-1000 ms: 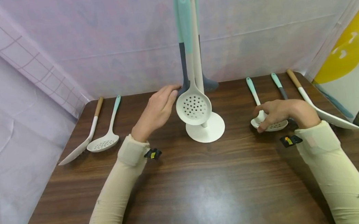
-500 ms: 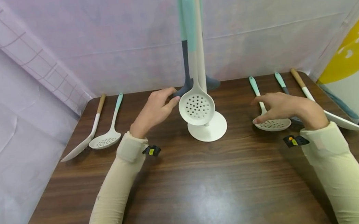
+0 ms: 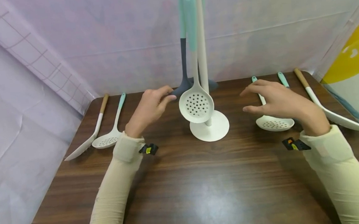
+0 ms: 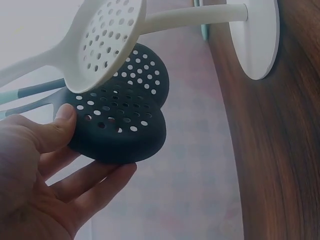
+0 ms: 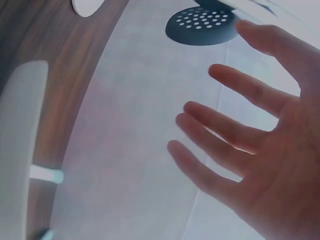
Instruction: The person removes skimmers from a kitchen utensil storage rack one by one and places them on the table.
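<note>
My left hand (image 3: 149, 108) pinches the rim of a dark grey skimmer (image 4: 117, 132) with a mint handle, thumb on top and fingers beneath. This skimmer hangs from a white stand (image 3: 210, 134), its head swung out to the left. A white skimmer (image 3: 196, 105) with a mint handle hangs in front, and a second dark skimmer (image 4: 150, 72) is partly hidden behind. My right hand (image 3: 285, 100) holds nothing; its fingers are spread in the air. Below it, another white skimmer (image 3: 276, 124) lies on the table, its handle partly covered by the hand.
At the left of the wooden table (image 3: 184, 194) lie a white turner (image 3: 84, 147) with a wooden handle and a white skimmer (image 3: 107, 140). At the right lie a mint-handled utensil (image 3: 283, 79), mostly hidden, and a wooden-handled white turner (image 3: 346, 120). A cloth-covered wall (image 3: 127, 60) stands behind.
My left hand has taken hold of the hanging dark skimmer's head and drawn it out leftward. My right hand has risen off the lying white skimmer, and its fingers have opened.
</note>
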Tool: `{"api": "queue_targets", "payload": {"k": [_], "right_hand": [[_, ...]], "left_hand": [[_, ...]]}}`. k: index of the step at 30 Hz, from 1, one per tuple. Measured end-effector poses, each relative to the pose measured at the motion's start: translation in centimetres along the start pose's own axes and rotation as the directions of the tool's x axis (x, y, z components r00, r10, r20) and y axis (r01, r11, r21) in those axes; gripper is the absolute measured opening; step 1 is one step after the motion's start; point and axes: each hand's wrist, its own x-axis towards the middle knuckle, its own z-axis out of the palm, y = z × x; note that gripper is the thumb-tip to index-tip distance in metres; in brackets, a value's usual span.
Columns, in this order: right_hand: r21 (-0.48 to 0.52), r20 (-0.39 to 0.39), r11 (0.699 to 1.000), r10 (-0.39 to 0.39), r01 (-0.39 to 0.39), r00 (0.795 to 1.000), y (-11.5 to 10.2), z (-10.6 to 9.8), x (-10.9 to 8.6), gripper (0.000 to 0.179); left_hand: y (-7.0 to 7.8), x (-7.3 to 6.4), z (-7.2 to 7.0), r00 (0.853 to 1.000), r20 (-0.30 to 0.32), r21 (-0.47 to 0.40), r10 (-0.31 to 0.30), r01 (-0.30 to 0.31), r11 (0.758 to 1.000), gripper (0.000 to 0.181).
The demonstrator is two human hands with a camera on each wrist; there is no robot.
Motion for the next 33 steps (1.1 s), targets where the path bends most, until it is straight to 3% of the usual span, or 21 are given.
{"api": "queue_targets", "payload": {"k": [8, 16, 21, 25, 29, 33], "right_hand": [[-0.018, -0.120, 0.997, -0.075, 0.073, 0.990, -1.7, 0.4, 0.2, 0.039], [0.008, -0.262, 0.981, -0.183, 0.192, 0.948, -3.4, 1.5, 0.4, 0.045], [-0.016, -0.284, 0.973, -0.225, 0.230, 0.932, -4.3, 2.0, 0.3, 0.054], [-0.013, -0.280, 0.969, -0.239, 0.246, 0.930, -4.9, 2.4, 0.2, 0.056], [-0.023, -0.296, 0.957, -0.284, 0.290, 0.912, -5.3, 2.8, 0.4, 0.059], [-0.031, -0.310, 0.946, -0.316, 0.322, 0.897, -5.8, 3.0, 0.7, 0.064]], "left_hand": [[-0.1, -0.3, -0.4, 1.000, -0.027, 0.004, 0.005, -0.005, 1.000, 0.021], [-0.5, -0.5, -1.0, 0.996, -0.077, 0.028, 0.054, -0.052, 0.998, 0.019], [-0.3, -0.8, -1.5, 0.996, -0.086, 0.035, 0.037, -0.035, 0.999, 0.020], [0.0, -1.3, -2.2, 0.999, -0.051, 0.064, -0.016, 0.019, 0.998, 0.023], [0.1, -2.3, -3.3, 0.996, 0.039, 0.102, -0.085, 0.081, 0.992, 0.023], [-0.4, -3.9, -5.1, 0.970, 0.171, 0.144, -0.170, 0.146, 0.979, 0.022]]}}
